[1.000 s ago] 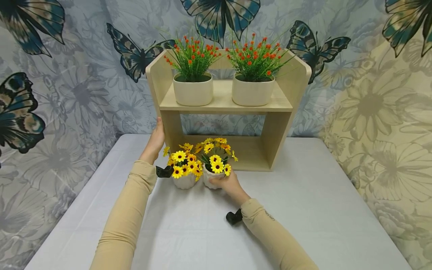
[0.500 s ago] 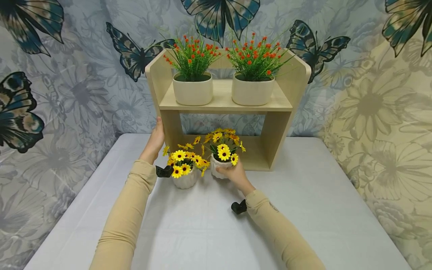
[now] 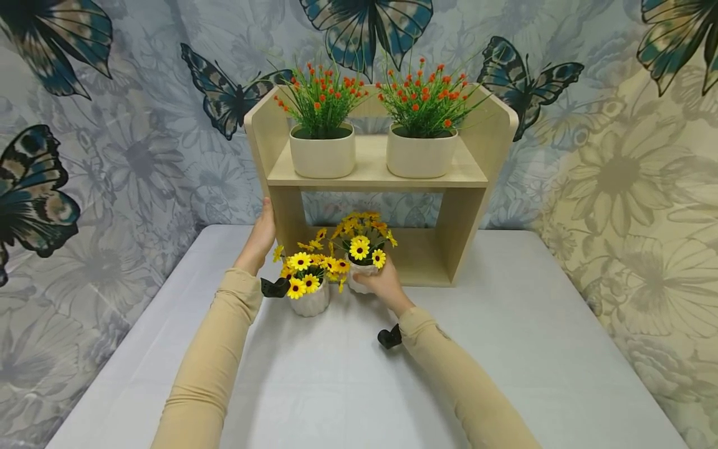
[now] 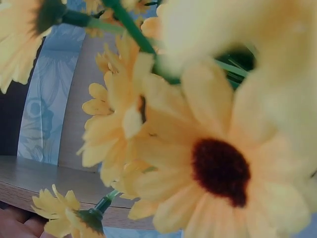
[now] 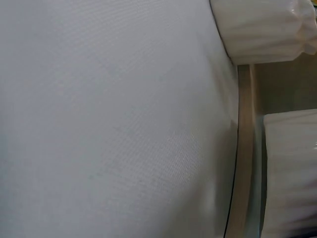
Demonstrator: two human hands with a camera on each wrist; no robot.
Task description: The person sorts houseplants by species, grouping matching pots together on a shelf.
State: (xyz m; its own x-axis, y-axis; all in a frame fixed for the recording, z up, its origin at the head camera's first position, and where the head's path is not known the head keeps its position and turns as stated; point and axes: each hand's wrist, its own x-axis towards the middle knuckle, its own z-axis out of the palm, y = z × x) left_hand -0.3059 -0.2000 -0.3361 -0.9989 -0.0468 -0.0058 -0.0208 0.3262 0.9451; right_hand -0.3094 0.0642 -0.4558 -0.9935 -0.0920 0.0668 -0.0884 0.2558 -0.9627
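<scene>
Two red-flowered pots [image 3: 422, 156] sit on the shelf [image 3: 377, 183]; two yellow-flowered pots [image 3: 311, 302] remain before it, right hand [image 3: 391, 290] gripping one, left hand [image 3: 260, 240] uncurled against its side.

Up and to the right of the left hand [image 3: 258, 242], a cream planter [image 3: 322, 157] is filled with small orange-red flowers [image 3: 322, 96] and green stems, and a matching planter [image 3: 422, 157] is set above and beyond the right hand [image 3: 388, 287]. Beneath both hands, a white-covered table [image 3: 314, 386] is seen. Well beyond them, the patterned wall [image 3: 137, 206] is printed with pale blooms [image 3: 614, 173] and teal-and-black butterflies [image 3: 373, 28], and is tinted yellowish far to the right hand's right.
</scene>
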